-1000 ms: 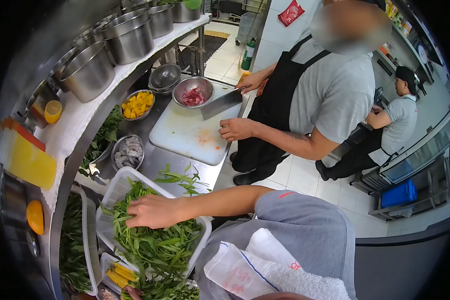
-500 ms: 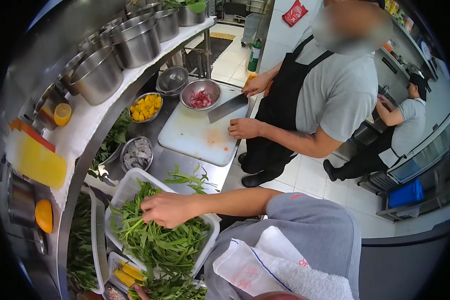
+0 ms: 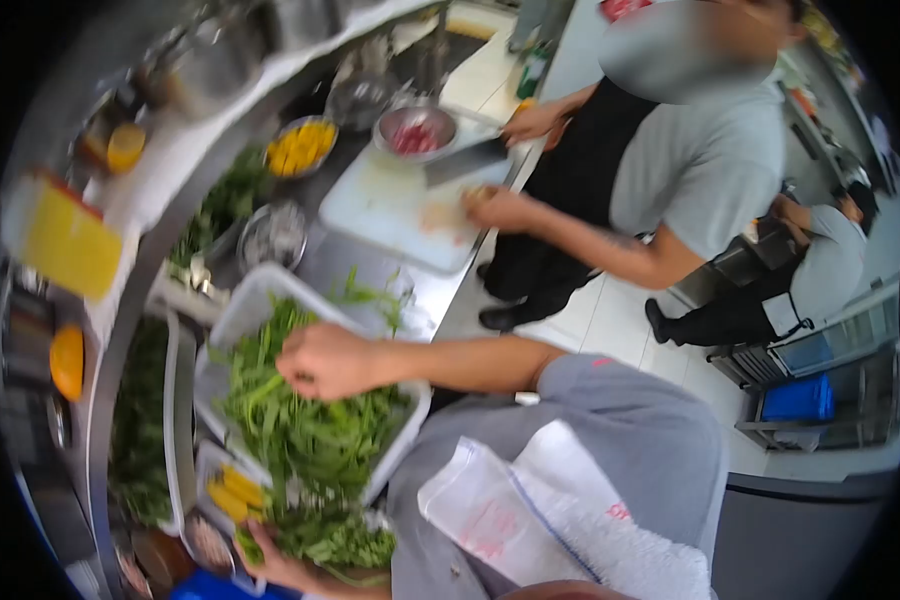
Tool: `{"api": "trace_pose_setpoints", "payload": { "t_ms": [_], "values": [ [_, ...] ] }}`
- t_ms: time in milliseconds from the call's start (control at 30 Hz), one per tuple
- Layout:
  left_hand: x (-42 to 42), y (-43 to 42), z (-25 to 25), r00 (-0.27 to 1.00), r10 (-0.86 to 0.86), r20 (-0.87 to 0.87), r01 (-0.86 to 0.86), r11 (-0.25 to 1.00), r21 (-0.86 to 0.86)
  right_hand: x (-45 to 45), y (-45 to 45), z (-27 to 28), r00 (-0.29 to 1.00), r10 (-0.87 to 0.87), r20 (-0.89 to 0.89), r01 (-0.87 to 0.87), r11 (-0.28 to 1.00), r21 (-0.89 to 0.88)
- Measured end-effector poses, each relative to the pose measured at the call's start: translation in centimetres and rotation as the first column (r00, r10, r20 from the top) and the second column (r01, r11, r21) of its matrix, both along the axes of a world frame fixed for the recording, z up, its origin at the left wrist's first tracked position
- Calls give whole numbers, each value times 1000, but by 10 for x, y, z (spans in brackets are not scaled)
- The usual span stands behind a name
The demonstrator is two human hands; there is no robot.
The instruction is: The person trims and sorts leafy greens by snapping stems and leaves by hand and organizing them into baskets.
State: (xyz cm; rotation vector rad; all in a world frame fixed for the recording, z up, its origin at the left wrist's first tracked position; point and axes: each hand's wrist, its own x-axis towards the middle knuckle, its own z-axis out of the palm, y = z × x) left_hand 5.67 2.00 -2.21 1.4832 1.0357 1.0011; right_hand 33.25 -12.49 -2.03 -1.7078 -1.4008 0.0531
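A white perforated plastic basket full of long, leafy green vegetable stems lies in front of me. My right hand is over the far side of this heap, fingers curled closed around some green stems. At the near end, my left hand grips a bunch of leafy greens, its fingers wrapped around the stems. A small white basket with yellow pieces stands beside my left hand. Loose green leaves lie on the steel counter beyond the basket.
A co-worker holds a cleaver over a white cutting board; a metal bowl of red meat stands on it. Bowls of yellow chunks and greyish pieces are nearby. A shelf with pots overhangs the left. Another person works farther back.
My view has shifted, with some blur. My left hand and its bunch show more fully now. My right hand stays over the basket. The co-worker's free hand has lifted slightly.
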Motion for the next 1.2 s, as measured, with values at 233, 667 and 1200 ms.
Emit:
{"api": "trace_pose_setpoints", "payload": {
  "t_ms": [233, 667, 1200],
  "values": [
    [-21, 3, 0, 986, -100, -131, 112, 990, 89, -11, 9, -20, 999, -10, 42, 13, 996, -89],
    [37, -29, 50, 992, -63, -107, 80, 984, 159, 14, 0, -10, 999, 46, -2, -46, 999, 7],
    [114, -31, 31, 729, -312, -609, 669, 511, 540, -6, 9, 6, 933, 183, 310, -196, 981, 10]
  ]
}}
